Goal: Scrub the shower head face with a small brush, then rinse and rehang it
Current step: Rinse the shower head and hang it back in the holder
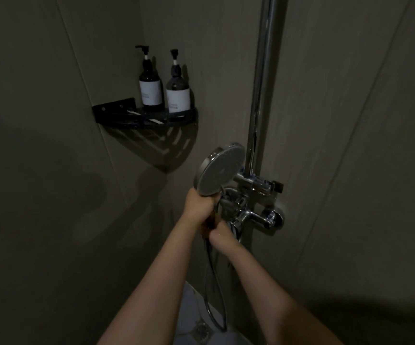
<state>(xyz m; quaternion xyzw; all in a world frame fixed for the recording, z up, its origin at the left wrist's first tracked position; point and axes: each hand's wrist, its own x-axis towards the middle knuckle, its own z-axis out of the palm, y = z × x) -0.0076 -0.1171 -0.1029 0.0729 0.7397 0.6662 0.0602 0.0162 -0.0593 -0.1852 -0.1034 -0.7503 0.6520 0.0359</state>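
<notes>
Head view, centre frame: we hold the shower head (220,169) by its handle beside the rail (263,95), left hand (200,204) wrapped around it, right hand (220,232) gripping lower down. Two bottles (164,83) stand on the corner shelf (146,118), upper left.

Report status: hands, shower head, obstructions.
Left hand grips round chrome shower head handle. Right hand grips handle lower down. Chrome wall bracket close beside head.

Bottles (164,88) on corner shelf (146,117), left of rail (263,83).
</notes>
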